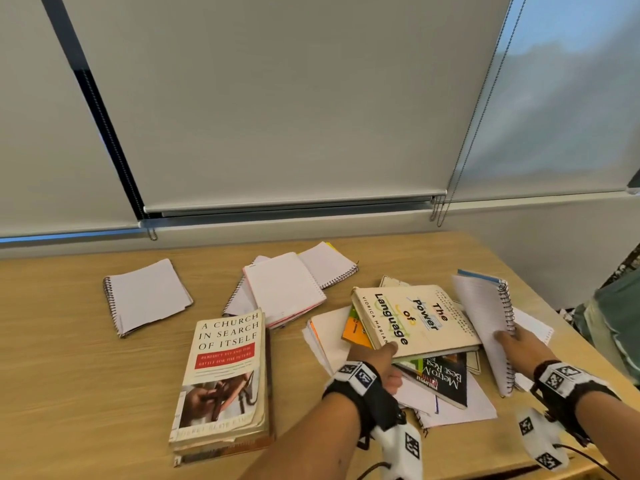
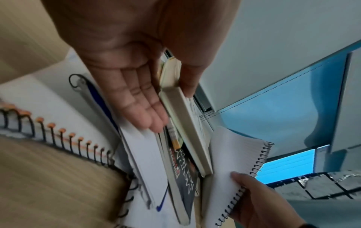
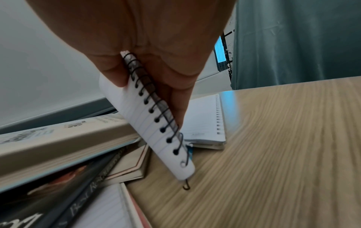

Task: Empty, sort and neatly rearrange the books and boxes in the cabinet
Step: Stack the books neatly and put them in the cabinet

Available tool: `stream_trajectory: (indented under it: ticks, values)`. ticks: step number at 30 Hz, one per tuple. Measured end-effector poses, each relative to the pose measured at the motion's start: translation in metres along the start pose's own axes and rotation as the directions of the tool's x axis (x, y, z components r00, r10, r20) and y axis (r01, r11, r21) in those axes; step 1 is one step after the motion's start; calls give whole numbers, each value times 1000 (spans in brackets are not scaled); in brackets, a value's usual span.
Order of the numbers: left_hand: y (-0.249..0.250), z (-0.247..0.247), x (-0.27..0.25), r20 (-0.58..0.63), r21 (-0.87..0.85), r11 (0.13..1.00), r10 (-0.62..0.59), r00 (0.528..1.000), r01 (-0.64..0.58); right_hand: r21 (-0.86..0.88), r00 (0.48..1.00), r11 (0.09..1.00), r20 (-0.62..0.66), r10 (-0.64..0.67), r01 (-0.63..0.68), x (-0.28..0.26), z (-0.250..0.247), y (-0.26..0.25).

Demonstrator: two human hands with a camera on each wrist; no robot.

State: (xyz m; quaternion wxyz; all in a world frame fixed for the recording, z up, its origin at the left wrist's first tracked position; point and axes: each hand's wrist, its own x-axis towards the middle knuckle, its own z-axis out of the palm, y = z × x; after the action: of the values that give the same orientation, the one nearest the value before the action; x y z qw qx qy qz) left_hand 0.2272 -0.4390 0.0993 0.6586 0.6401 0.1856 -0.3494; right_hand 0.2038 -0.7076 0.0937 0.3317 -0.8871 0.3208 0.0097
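On the wooden table [image 1: 86,358], the left hand [image 1: 377,362] pinches the cream book [image 1: 415,318] atop a loose pile while the right hand [image 1: 519,344] grips a tilted spiral notebook [image 1: 485,327], so lifting quickly could drag the magazine [image 1: 446,377] underneath off the edge.

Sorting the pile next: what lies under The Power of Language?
Under The Power of Language: a black magazine, an orange booklet, white papers. Anything deeper is covered.
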Motion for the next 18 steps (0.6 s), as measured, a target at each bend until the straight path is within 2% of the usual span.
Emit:
stream_trajectory:
  ticks: [4, 8, 12, 15, 18]
  values:
    - [15, -2, -12, -30, -1, 994, 107, 994, -108, -64, 1000, 998, 25, -9, 10, 1, 3, 1]
    - [52, -21, -43, -91, -114, 962, 239, 967, -249, -213, 998, 975, 32, -54, 59, -4, 16, -5]
    - [69, -64, -86, -124, -201, 898, 372, 920, -391, -335, 993, 935, 76, -92, 112, -14, 29, -18]
    - [63, -97, -114, -97, -322, 830, 449, 888, -455, -458, 977, 879, 208, -35, 129, -23, 35, -28]
    - [50, -130, -132, -102, -462, 746, 493, 864, -480, -456, 978, 885, 209, 7, 91, -41, 36, -52]
